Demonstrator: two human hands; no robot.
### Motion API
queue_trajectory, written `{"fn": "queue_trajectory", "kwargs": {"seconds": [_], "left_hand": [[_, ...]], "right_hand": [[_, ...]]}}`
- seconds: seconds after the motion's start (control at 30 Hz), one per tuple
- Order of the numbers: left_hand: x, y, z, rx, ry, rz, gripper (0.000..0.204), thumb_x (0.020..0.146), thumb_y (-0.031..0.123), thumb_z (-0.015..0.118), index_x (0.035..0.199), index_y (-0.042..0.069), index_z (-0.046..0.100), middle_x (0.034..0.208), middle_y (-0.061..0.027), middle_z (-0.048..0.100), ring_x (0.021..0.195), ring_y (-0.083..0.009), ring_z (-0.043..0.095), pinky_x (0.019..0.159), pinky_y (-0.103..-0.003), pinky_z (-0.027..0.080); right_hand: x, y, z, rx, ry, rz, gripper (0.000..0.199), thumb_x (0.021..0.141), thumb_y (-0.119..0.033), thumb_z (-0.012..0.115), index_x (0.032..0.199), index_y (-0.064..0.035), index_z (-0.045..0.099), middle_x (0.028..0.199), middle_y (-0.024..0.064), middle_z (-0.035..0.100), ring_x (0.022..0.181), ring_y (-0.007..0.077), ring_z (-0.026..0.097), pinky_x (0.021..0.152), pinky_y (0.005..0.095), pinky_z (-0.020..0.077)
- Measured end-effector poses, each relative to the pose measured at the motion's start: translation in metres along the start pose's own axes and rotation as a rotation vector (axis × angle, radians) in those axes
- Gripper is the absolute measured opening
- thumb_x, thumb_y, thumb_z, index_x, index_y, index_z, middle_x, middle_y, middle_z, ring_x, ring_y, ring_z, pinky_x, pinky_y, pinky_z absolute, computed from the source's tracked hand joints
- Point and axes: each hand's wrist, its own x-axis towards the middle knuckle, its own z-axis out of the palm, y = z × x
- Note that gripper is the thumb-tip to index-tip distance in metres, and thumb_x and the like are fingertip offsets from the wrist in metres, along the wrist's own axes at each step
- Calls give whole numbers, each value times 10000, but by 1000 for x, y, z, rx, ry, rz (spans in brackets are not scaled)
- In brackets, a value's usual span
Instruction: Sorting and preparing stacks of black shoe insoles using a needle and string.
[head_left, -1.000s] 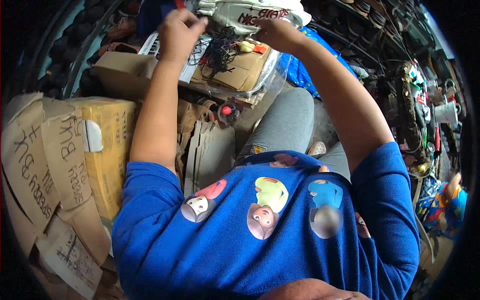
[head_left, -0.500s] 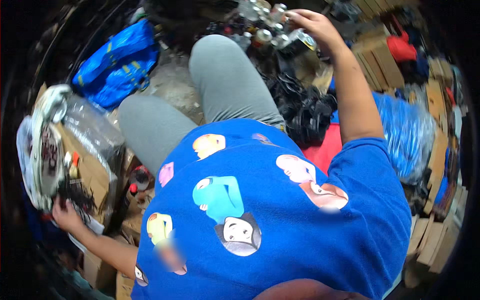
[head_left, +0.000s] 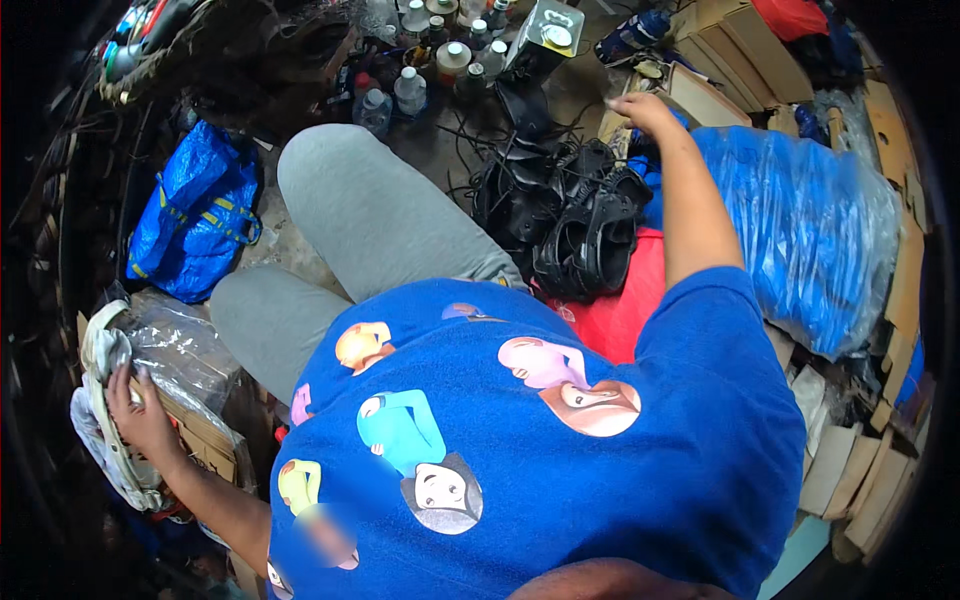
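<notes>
My left hand (head_left: 143, 418) lies with fingers spread over a white bag (head_left: 98, 350) at the left, beside clear plastic wrapping (head_left: 180, 335) and cardboard. My right hand (head_left: 648, 113) is raised over the far right side, its fingers pointing left and nothing visible in them. Below and left of it lies a heap of black strappy footwear (head_left: 590, 225), partly on a red cloth or bag (head_left: 640, 300). Several capped bottles (head_left: 453, 62) stand on the floor at the far middle. Next to them is a square metal can (head_left: 548, 30) with a round yellowish cap.
A blue bag with yellow trim (head_left: 190, 215) sits on the floor left of my grey-clad legs (head_left: 370, 210). To the right are a plastic-wrapped blue bundle (head_left: 800, 230), cardboard boxes (head_left: 740, 55) and stacked flat boards (head_left: 860, 480). A dark blue cylindrical thing (head_left: 632, 37) lies near the boxes.
My right hand has drawn back from the bottles toward me. My left hand has moved up onto the white bag. The view has shifted, showing more of the bottles and footwear.
</notes>
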Motion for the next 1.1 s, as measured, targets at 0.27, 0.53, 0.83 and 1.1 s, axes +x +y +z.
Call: {"fn": "queue_trajectory", "kwargs": {"seconds": [0.27,0.53,0.83,1.1], "left_hand": [[-18,40,0,10,-251,-154,214,800,103,628,991,9,614,997,-154,585,946,-288,561,838,-366,431],[-62,36,-3,121,-471,-408,177,801,104,613,927,-20,605,893,-137,569,806,-263,574,731,-341,459],[-36,43,7,129,-508,-440,169,823,120,604,938,-1,629,846,-113,569,705,-199,547,661,-305,447],[27,69,69,-114,-366,-93,139,845,84,593,959,16,633,916,-88,607,840,-179,574,769,-275,446]], "right_hand": [[124,-22,108,-279,-4,171,551,745,-370,672,1196,-78,550,1074,156,617,941,276,611,807,371,476],[159,-53,168,-100,106,78,548,723,-374,670,1192,-116,556,1165,145,577,1103,300,530,942,377,409],[191,-35,219,-274,94,63,608,760,-410,671,1181,-4,503,1008,126,627,791,239,646,706,313,516],[151,-3,133,443,-278,29,297,806,-288,661,995,-90,547,916,3,609,817,135,629,628,252,488]]}}
